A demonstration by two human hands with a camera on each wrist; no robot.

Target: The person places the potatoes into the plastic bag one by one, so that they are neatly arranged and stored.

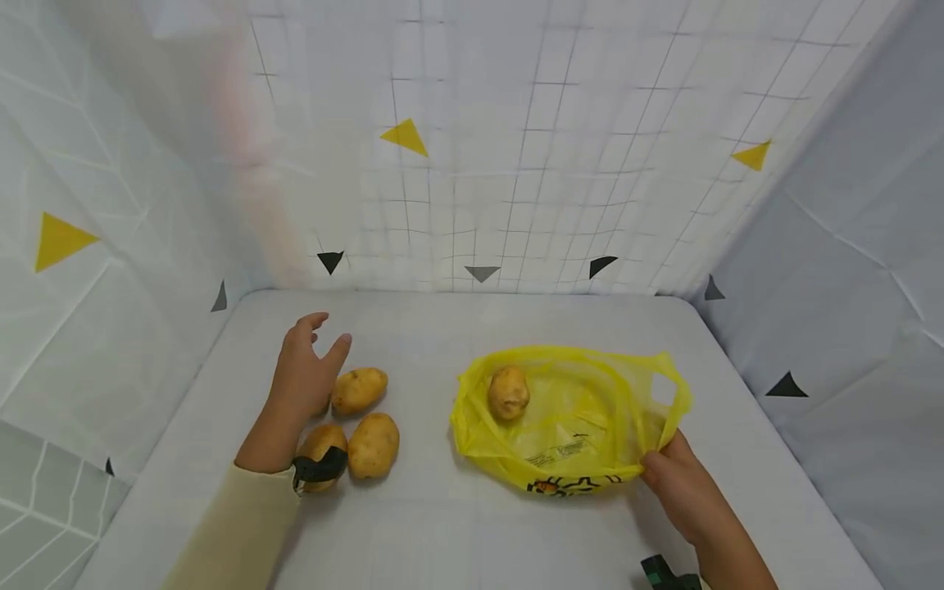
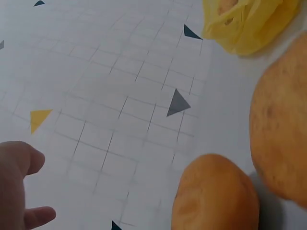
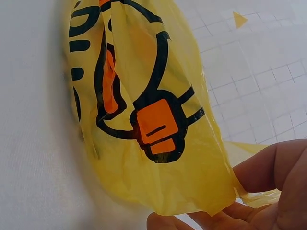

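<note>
My right hand (image 1: 682, 492) pinches the near right edge of a yellow plastic bag (image 1: 472, 442), which lies on the table with its mouth facing up. One potato (image 1: 509, 393) sits inside the bag at its left. In the right wrist view the thumb and fingers hold the bag's thin film (image 3: 192, 177). My left hand (image 1: 304, 373) is raised over the potatoes on the left, fingers apart and nothing in them. Beside and below it lie a potato (image 1: 360, 389), a second potato (image 1: 374, 446) and a third potato (image 1: 319, 442) partly behind the wrist strap. Another is mostly hidden by the hand.
The white table (image 1: 472, 541) has a back edge against a gridded white sheet (image 1: 509, 188) marked with yellow and dark triangles. White side walls (image 1: 833, 270) stand at left and right. Bare tabletop lies between the potatoes and the bag.
</note>
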